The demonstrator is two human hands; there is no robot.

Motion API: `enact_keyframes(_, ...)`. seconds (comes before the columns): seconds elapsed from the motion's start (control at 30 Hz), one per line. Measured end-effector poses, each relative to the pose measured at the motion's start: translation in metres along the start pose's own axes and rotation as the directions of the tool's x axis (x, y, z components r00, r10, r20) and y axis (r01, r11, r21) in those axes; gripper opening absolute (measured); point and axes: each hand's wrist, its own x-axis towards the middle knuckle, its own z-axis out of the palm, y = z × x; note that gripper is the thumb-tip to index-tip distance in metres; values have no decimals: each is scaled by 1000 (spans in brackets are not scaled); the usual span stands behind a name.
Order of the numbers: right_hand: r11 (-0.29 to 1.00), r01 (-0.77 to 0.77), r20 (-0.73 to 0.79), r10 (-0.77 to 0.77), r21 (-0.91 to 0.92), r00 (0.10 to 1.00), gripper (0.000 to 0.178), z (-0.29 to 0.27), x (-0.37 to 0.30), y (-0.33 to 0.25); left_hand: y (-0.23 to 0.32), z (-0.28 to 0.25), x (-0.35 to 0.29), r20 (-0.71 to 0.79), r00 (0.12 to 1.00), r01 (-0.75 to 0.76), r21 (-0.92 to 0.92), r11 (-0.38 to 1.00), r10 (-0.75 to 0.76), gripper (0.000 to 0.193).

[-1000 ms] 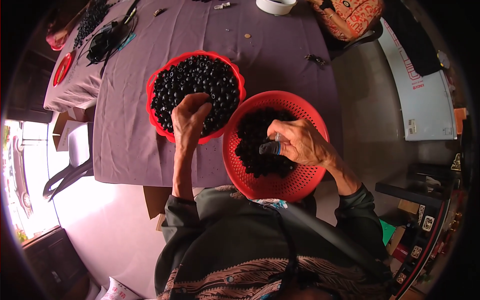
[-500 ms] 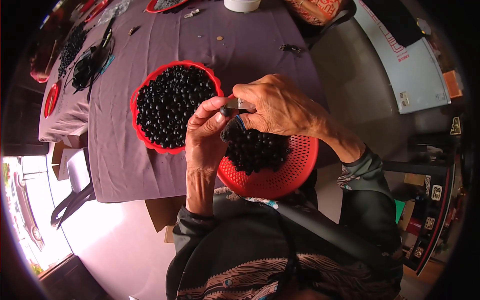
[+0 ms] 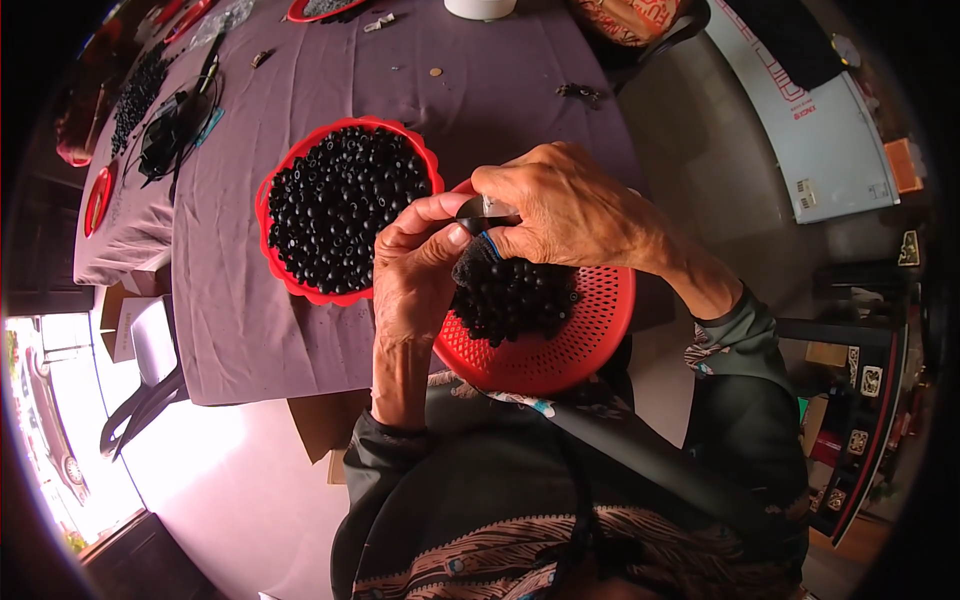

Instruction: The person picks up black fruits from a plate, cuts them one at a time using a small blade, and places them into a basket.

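My left hand (image 3: 412,275) is closed, pinching a small black bead between thumb and fingertips; the fingers and a blade largely hide it. My right hand (image 3: 575,210) grips a short, flat metal blade (image 3: 489,209) against the bead. A dark knitted cover with a blue edge (image 3: 472,262) wraps the right thumb. Below both hands, a red perforated basket (image 3: 600,320) holds a heap of black beads (image 3: 510,305). Just left of my left hand stands a red scalloped bowl (image 3: 436,165), filled with more black beads (image 3: 345,215).
A purple cloth covers the table (image 3: 270,350). Dark cables (image 3: 165,140) lie at its left, near a small red dish (image 3: 100,200). At the far edge stand a white tub (image 3: 480,8) and a red plate (image 3: 300,12). A chair (image 3: 155,345) is left of the table.
The blade has tilted and slid over the bead, which shows less now. My right hand has turned slightly, and both hands stay together above the basket.
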Motion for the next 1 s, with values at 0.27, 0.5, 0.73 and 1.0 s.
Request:
enact_keyframes(0.27,1000,-5,-6,5,9,1000,21,2,0,2,-2,-6,0,-25,999,21,22,1000,-20,18)
enact_keyframes(0.5,1000,23,-59,-24,-11,998,23,6,-4,3,-6,-2,-1,-16,1000,-5,-51,999,5,18)
enact_keyframes(0.73,992,57,-94,-68,-111,993,27,11,-11,4,-8,4,-2,-23,1000,-4,-120,993,1,15)
enact_keyframes(1.0,985,87,-118,-105,-152,987,29,14,-15,9,-12,6,-5,-72,997,-12,-77,997,7,16)
